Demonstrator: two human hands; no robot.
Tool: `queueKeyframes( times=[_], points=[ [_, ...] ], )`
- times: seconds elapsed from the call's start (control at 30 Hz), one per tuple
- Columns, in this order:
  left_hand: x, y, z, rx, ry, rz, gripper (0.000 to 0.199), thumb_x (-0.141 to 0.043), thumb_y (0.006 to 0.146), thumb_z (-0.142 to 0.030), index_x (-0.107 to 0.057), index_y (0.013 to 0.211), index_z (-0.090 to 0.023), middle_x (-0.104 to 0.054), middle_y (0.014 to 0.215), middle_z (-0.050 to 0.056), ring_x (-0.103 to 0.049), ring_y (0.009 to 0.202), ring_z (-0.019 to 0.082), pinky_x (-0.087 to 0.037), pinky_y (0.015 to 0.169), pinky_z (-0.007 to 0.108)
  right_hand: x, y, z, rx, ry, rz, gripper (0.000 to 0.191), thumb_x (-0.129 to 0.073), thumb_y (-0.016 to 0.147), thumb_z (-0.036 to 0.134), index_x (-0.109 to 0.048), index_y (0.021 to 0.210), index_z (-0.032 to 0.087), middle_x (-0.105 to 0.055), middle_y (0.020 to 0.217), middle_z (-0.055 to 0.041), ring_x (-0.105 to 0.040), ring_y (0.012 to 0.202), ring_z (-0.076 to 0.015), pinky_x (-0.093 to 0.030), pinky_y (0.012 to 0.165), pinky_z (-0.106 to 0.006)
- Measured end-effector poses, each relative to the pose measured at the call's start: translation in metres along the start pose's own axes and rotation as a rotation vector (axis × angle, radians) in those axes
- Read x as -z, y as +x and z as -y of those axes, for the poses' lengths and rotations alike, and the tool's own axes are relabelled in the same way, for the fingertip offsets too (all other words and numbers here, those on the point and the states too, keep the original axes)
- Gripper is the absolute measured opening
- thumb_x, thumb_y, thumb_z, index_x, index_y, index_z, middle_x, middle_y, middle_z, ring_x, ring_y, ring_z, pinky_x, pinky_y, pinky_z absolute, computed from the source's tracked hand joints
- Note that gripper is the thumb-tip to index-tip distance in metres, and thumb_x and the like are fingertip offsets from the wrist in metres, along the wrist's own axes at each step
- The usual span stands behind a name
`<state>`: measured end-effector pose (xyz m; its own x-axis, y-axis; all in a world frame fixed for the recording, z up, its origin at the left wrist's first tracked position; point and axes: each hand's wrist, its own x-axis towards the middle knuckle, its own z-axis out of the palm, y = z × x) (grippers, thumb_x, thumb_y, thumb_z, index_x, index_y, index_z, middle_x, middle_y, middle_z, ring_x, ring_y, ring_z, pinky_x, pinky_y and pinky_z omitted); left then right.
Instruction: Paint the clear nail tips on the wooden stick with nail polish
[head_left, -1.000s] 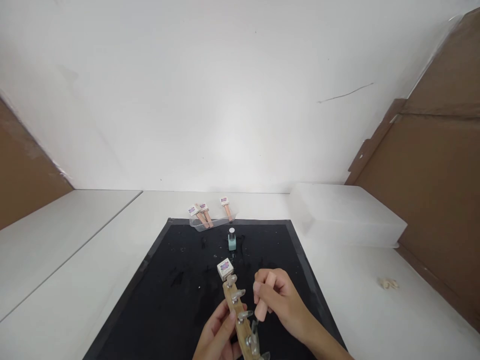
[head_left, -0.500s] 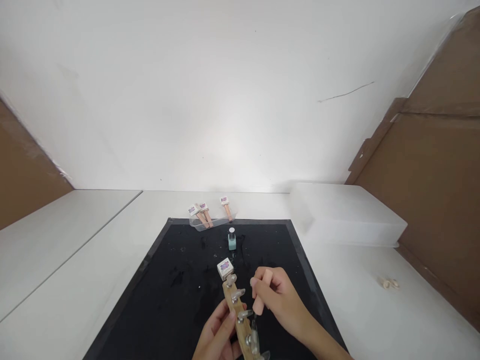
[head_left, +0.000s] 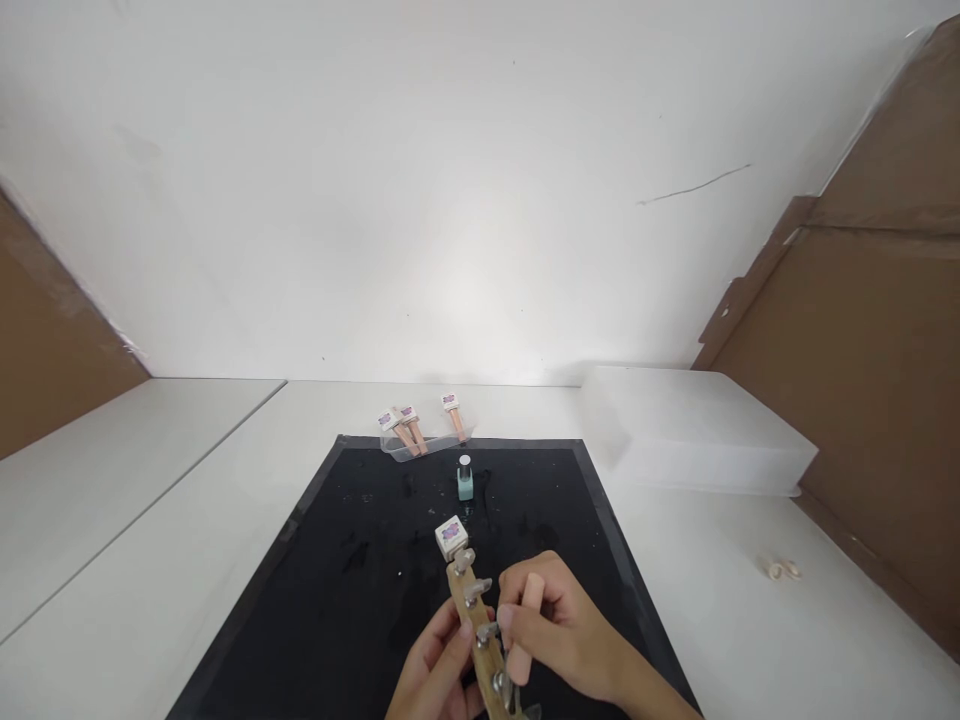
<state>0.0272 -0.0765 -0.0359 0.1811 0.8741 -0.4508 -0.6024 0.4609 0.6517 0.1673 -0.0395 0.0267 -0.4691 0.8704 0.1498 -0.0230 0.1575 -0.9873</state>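
Observation:
My left hand is closed around a narrow wooden strip, thumb on its near side. Clear nail tips stand in a row along it on small metal mounts. In my right hand is a pink nail polish brush, gripped by its long handle. Its lower end is over the nearer nail tips; the bristles are hard to make out. A white square nail polish bottle with a purple flower print sits by the strip's far end. Beyond it stands a teal bottle with a silver-white cap.
A clear tray at the black mat's back edge holds several pink-handled polish bottles. To the right are a white translucent box and small pale rings. Brown cardboard forms the right side.
My right hand has moved down and slightly toward me, bringing the brush lower over the nearer nail tips. My left hand and the strip have hardly moved.

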Motion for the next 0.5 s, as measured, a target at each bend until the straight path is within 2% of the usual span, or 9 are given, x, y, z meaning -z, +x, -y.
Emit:
queueKeyframes(
  times=[0.13, 0.33, 0.4, 0.5],
  points=[
    [0.000, -0.001, 0.002, 0.003, -0.018, -0.019, 0.041, -0.069, 0.064, -0.036, -0.061, 0.100, -0.018, -0.066, 0.085, 0.006, -0.060, 0.076, 0.018, -0.041, 0.058, 0.024, -0.002, 0.001, -0.005, -0.057, -0.022, -0.123, 0.027, -0.054, 0.077, 0.025, -0.049, 0.051, 0.018, -0.056, 0.046, 0.0019, -0.051, 0.048, -0.0119, -0.040, 0.052, -0.023],
    [0.005, -0.001, 0.007, 0.006, -0.043, -0.063, 0.040, -0.070, 0.062, -0.036, -0.062, 0.097, -0.018, -0.065, 0.083, 0.005, -0.060, 0.072, 0.016, -0.044, 0.060, 0.026, -0.002, 0.006, -0.012, -0.048, -0.049, -0.279, 0.036, -0.050, 0.079, 0.025, -0.040, 0.044, 0.020, -0.052, 0.040, 0.0020, -0.041, 0.044, -0.0107, -0.037, 0.051, -0.023],
    [0.006, -0.001, 0.007, 0.008, -0.052, -0.065, 0.039, -0.070, 0.062, -0.035, -0.063, 0.096, -0.018, -0.065, 0.082, 0.005, -0.059, 0.071, 0.016, -0.044, 0.061, 0.027, -0.001, 0.006, -0.012, -0.038, -0.036, -0.290, 0.036, -0.049, 0.079, 0.025, -0.039, 0.044, 0.020, -0.051, 0.040, 0.0019, -0.040, 0.044, -0.0107, -0.036, 0.050, -0.023],
    [0.006, 0.000, 0.006, 0.006, -0.075, -0.061, 0.038, -0.071, 0.062, -0.034, -0.063, 0.096, -0.018, -0.065, 0.082, 0.004, -0.059, 0.071, 0.015, -0.044, 0.062, 0.027, 0.000, 0.005, -0.008, -0.024, 0.005, -0.224, 0.032, -0.049, 0.078, 0.024, -0.045, 0.047, 0.019, -0.050, 0.039, 0.0025, -0.040, 0.043, -0.0104, -0.035, 0.048, -0.022]
  ],
)
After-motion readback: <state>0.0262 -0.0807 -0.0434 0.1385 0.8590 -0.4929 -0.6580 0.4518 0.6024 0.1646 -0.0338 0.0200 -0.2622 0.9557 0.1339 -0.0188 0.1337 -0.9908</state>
